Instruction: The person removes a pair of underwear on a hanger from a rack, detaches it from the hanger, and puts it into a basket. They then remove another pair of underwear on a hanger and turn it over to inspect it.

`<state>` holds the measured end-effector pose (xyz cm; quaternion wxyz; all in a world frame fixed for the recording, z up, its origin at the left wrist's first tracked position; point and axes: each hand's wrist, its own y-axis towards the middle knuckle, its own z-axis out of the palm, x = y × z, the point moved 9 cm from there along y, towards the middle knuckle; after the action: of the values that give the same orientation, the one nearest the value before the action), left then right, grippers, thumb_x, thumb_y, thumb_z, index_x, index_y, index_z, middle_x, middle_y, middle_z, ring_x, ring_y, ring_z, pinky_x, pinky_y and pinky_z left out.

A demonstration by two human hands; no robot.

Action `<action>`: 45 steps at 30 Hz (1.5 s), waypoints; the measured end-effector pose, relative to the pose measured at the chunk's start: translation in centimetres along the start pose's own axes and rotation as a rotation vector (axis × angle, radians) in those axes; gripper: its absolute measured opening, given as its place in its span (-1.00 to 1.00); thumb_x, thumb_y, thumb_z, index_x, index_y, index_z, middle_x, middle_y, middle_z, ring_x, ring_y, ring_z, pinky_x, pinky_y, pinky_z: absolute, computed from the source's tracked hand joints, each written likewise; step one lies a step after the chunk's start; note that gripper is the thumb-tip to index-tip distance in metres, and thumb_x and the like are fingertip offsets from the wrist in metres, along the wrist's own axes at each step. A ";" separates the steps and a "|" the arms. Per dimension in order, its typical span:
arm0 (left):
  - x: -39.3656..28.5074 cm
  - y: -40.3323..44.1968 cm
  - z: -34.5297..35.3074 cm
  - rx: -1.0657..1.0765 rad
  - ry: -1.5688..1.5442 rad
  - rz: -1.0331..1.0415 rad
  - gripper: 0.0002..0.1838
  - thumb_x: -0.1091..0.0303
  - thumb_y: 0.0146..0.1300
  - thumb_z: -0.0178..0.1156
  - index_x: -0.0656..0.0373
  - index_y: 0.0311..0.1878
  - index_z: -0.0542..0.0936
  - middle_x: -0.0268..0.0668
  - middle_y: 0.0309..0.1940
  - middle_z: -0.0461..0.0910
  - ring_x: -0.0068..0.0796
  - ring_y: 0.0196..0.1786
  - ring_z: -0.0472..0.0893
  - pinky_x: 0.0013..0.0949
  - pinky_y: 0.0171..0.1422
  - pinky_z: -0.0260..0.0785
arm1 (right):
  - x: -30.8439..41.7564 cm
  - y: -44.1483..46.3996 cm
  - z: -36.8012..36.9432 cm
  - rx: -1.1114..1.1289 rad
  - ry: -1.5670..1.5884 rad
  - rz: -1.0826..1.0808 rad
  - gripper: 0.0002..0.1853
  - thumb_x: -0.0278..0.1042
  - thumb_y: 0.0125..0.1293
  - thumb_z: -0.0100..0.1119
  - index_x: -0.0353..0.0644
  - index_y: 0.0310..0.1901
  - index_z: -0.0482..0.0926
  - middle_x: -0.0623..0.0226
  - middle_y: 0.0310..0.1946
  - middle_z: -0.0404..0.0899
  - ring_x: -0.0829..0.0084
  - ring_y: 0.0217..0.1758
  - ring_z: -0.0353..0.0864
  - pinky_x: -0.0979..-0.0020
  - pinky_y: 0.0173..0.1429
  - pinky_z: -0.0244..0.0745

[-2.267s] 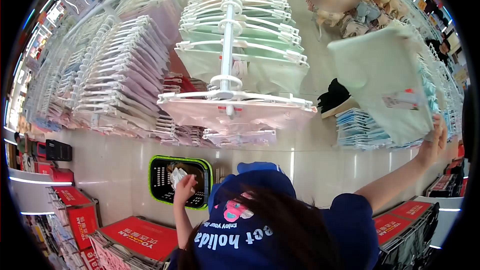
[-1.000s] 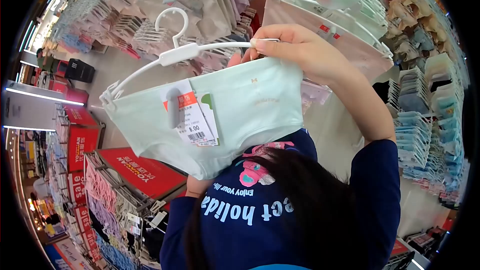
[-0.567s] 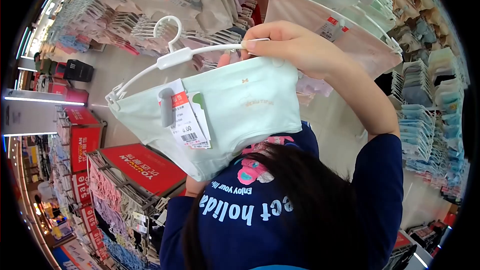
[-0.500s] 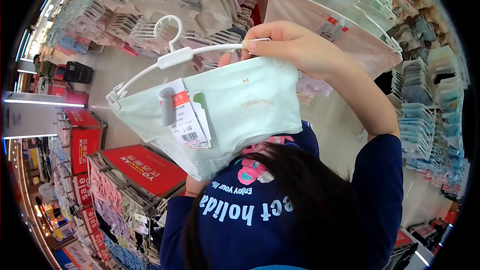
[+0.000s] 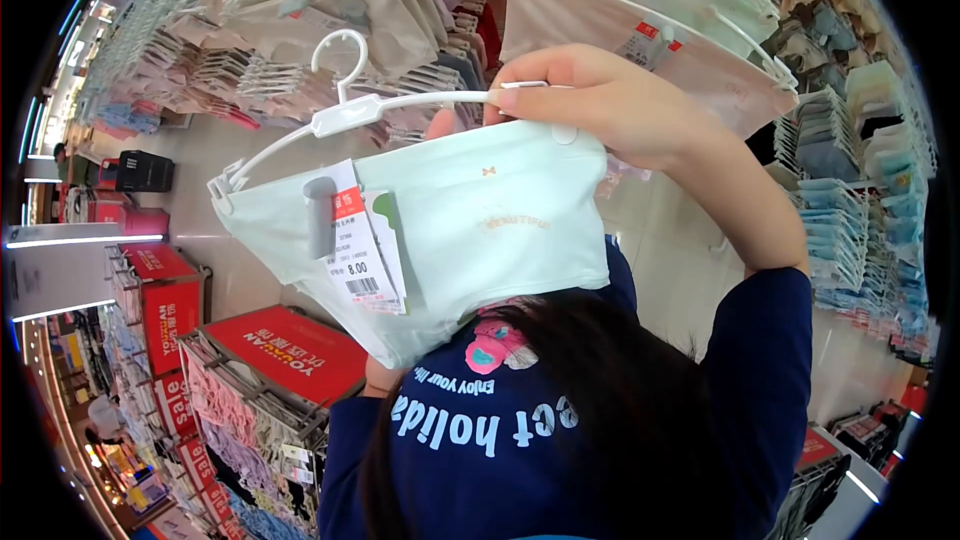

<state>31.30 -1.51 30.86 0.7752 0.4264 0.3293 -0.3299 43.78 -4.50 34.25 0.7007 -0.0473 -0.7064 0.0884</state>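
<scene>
I've got R hand (image 5: pixel 600 103) fingers pinching white hanger (image 5: pixel 348 116), mint underwear (image 5: pixel 500 210) clipped on, up in front of navy shirt (image 5: pixel 440 485). L wrist (image 5: pixel 382 378) peeks out below; can't tell its fingers. Black box (image 5: pixel 143 171) far L, contents unclear. Floor (image 5: pixel 655 250) runs betw. underwear & R-side clothes (image 5: pixel 835 230). Tag (image 5: pixel 360 260): 8.00; red sign (image 5: pixel 280 345): YOUXUAN.

In my right hand (image 5: pixel 600 105), the hanger (image 5: pixel 345 116) is smooth, glossy plastic. Below my grip the briefs (image 5: pixel 490 240) are matt, smooth cloth; left of my grip the tag (image 5: pixel 355 250) is printed paper. Beyond, the floor (image 5: pixel 665 245) looks glossy.
</scene>
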 end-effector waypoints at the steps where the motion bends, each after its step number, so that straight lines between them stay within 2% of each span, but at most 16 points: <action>1: -0.1 -0.1 0.0 0.006 0.005 0.003 -0.41 0.01 0.27 -0.18 0.14 0.27 0.08 -0.16 0.23 0.17 -0.23 0.19 0.28 -0.08 0.22 0.13 | 0.3 -0.4 0.1 0.015 0.009 0.026 -0.76 -0.21 0.24 -0.04 -0.24 -0.31 0.48 0.47 -0.51 0.47 0.76 -0.46 0.39 0.67 -0.41 0.27; 4: -0.1 -0.6 0.1 0.016 0.025 0.004 -0.40 0.01 0.27 -0.18 0.14 0.27 0.08 -0.16 0.23 0.17 -0.23 0.20 0.28 -0.08 0.23 0.12 | 0.6 -1.1 0.1 0.032 0.064 0.013 -0.77 -0.28 0.19 0.00 -0.29 -0.29 0.51 0.39 -0.39 0.52 0.69 -0.36 0.46 0.65 -0.31 0.33; 7: 0.0 -0.7 0.2 0.017 0.038 0.000 -0.40 0.00 0.26 -0.18 0.14 0.27 0.07 -0.16 0.23 0.17 -0.23 0.20 0.28 -0.07 0.23 0.12 | 2.0 -2.0 0.2 0.044 0.028 -0.039 -0.77 -0.29 0.19 0.00 -0.30 -0.29 0.50 0.39 -0.40 0.52 0.69 -0.38 0.47 0.66 -0.35 0.34; 10: 0.2 -0.6 0.1 0.011 0.034 0.001 -0.39 0.00 0.26 -0.18 0.14 0.28 0.06 -0.16 0.23 0.16 -0.22 0.20 0.27 -0.07 0.23 0.11 | 3.0 -2.4 0.1 -0.013 0.003 -0.123 -0.75 -0.22 0.25 -0.07 -0.25 -0.34 0.50 0.47 -0.54 0.47 0.75 -0.47 0.41 0.69 -0.40 0.27; 19: 1.0 0.8 -1.1 -0.112 -0.074 -0.002 -0.38 -0.01 0.26 -0.18 0.14 0.29 0.04 -0.16 0.24 0.15 -0.22 0.21 0.26 -0.06 0.24 0.09 | 3.8 -1.7 -1.8 -0.049 -0.159 -0.274 -0.76 -0.23 0.25 -0.04 -0.25 -0.33 0.50 0.49 -0.46 0.48 0.74 -0.40 0.39 0.68 -0.32 0.27; 24: -0.1 1.7 -3.0 -0.247 -0.172 0.052 -0.37 -0.02 0.26 -0.19 0.14 0.29 0.03 -0.16 0.24 0.15 -0.21 0.21 0.26 -0.06 0.25 0.08 | 3.6 -1.5 -3.3 -0.033 -0.118 -0.277 -0.76 -0.24 0.26 -0.05 -0.25 -0.33 0.50 0.49 -0.47 0.48 0.76 -0.42 0.39 0.69 -0.35 0.28; 28: -4.5 0.2 -6.7 -0.388 -0.334 0.199 -0.37 -0.02 0.26 -0.19 0.14 0.29 0.03 -0.16 0.24 0.14 -0.21 0.21 0.25 -0.05 0.25 0.08 | 2.6 -1.2 -4.5 -0.062 -0.017 -0.238 -0.78 -0.26 0.26 -0.07 -0.26 -0.32 0.45 0.46 -0.44 0.46 0.74 -0.41 0.40 0.69 -0.34 0.30; 35: -6.6 -1.6 -9.7 -0.428 -0.506 0.272 -0.35 -0.03 0.26 -0.19 0.14 0.30 0.01 -0.16 0.25 0.13 -0.20 0.22 0.25 -0.04 0.26 0.06 | 1.5 0.3 -5.4 -0.060 0.065 -0.205 -0.78 -0.26 0.25 -0.04 -0.26 -0.33 0.47 0.47 -0.47 0.47 0.77 -0.43 0.42 0.71 -0.37 0.32; 40: -7.2 -3.4 -8.6 -0.542 -0.333 0.285 -0.35 -0.04 0.25 -0.19 0.14 0.31 0.00 -0.16 0.25 0.13 -0.20 0.22 0.24 -0.04 0.26 0.05 | 1.4 0.6 -6.1 -0.084 0.096 -0.230 -0.79 -0.26 0.25 -0.03 -0.25 -0.32 0.48 0.49 -0.47 0.47 0.78 -0.44 0.41 0.72 -0.38 0.31; 43: -8.2 -4.1 -8.8 -0.657 -0.048 0.359 -0.29 -0.08 0.25 -0.26 0.12 0.34 -0.16 -0.16 0.29 0.03 -0.17 0.28 0.14 0.00 0.31 -0.08 | 2.6 0.0 -6.1 -0.096 0.089 -0.237 -0.77 -0.23 0.25 -0.02 -0.24 -0.31 0.47 0.49 -0.46 0.47 0.78 -0.44 0.41 0.72 -0.39 0.31; 44: -8.2 -3.9 -8.1 -0.552 0.018 0.416 -0.31 0.09 0.25 -0.16 0.09 0.33 -0.20 -0.15 0.29 0.00 -0.20 0.27 0.13 -0.05 0.28 0.01 | 3.0 -0.2 -6.1 -0.089 0.074 -0.243 -0.77 -0.22 0.24 -0.02 -0.24 -0.31 0.47 0.49 -0.46 0.47 0.78 -0.44 0.41 0.72 -0.39 0.31; 45: -8.5 -4.6 -8.2 -0.672 0.274 0.470 -0.32 0.15 0.22 -0.12 0.11 0.32 -0.15 -0.14 0.25 0.04 -0.22 0.26 0.15 -0.05 0.26 0.04 | 3.4 -0.3 -6.1 -0.082 0.058 -0.249 -0.77 -0.22 0.24 -0.02 -0.24 -0.31 0.47 0.49 -0.46 0.46 0.78 -0.44 0.41 0.72 -0.39 0.31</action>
<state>20.97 5.76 32.07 0.8740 0.2535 0.4125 0.0407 49.88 -3.77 37.65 0.7239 0.0097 -0.6892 -0.0296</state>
